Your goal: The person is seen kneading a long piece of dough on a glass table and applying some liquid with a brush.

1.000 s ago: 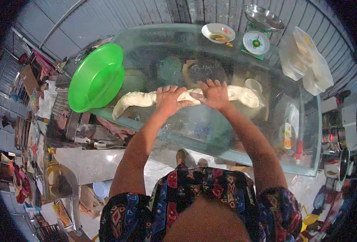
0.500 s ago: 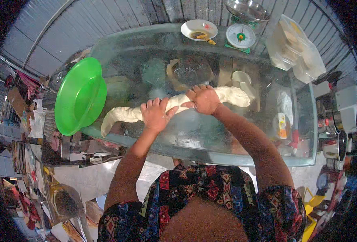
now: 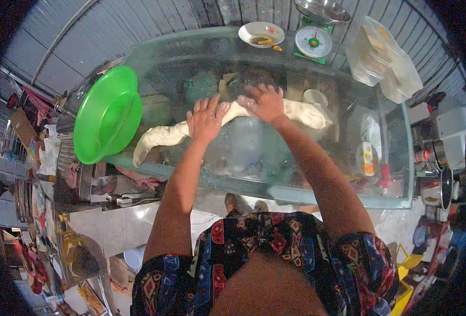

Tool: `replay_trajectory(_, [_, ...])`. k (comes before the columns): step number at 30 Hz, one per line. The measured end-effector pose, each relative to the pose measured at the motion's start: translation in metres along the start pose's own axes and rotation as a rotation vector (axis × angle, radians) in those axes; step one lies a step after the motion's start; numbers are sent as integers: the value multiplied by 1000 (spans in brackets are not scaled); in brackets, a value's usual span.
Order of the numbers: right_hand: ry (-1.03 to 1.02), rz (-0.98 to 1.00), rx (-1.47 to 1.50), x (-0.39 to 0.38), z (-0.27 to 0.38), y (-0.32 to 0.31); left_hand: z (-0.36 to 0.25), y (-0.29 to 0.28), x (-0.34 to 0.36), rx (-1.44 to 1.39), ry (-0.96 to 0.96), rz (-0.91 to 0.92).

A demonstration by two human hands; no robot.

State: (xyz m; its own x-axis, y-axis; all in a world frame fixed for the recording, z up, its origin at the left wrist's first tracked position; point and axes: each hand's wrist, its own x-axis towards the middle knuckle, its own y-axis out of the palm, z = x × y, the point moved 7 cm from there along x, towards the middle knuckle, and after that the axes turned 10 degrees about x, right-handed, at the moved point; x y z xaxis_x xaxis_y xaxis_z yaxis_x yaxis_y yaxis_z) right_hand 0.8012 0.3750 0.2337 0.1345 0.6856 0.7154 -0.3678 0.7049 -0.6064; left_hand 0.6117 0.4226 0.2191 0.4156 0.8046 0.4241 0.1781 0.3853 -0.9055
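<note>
A long, thick rope of pale dough [image 3: 162,136] lies across a glass-topped table [image 3: 275,163], arched in the middle and drooping at its left end. My left hand [image 3: 205,121] presses flat on it left of the centre, fingers stretched away from me. Just to the right, my right hand [image 3: 264,103] rests on the dough with its fingers extended and somewhat spread. Both palms hide the parts of the dough under them. Neither hand is wrapped round it.
At the left edge stands a big green plastic basin [image 3: 106,116]. Along the far side are a white bowl [image 3: 247,32] with a yellow-handled tool, a dial scale [image 3: 313,41] with a metal pan, and clear plastic containers [image 3: 404,79]. A red-handled tool [image 3: 384,178] lies at the right.
Both hands have moved away from me, pushing the middle of the dough rope farther forward. My right hand's fingers, earlier curled over the dough, are now stretched out.
</note>
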Motion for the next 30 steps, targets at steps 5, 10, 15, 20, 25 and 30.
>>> replay_trajectory(5, [73,594,4,-31,23,2,-5,-5,-39,-10,165,75])
replay_trajectory(10, [-112,478,42,-92,52,-47,-19,-43,-89,-62,319,28])
replay_trajectory(15, [-132,525,221,-127,63,-84,-27,-62,-133,-5,451,47])
replay_trajectory(20, [229,479,598,-68,2,-111,-45,-76,-89,-376,142,108])
replay_trajectory(25, [233,570,36,-39,-78,-79,-175,-39,-43,-196,347,96])
replay_trajectory(30, [27,398,6,-78,-52,-85,-190,-10,-56,-96,451,270])
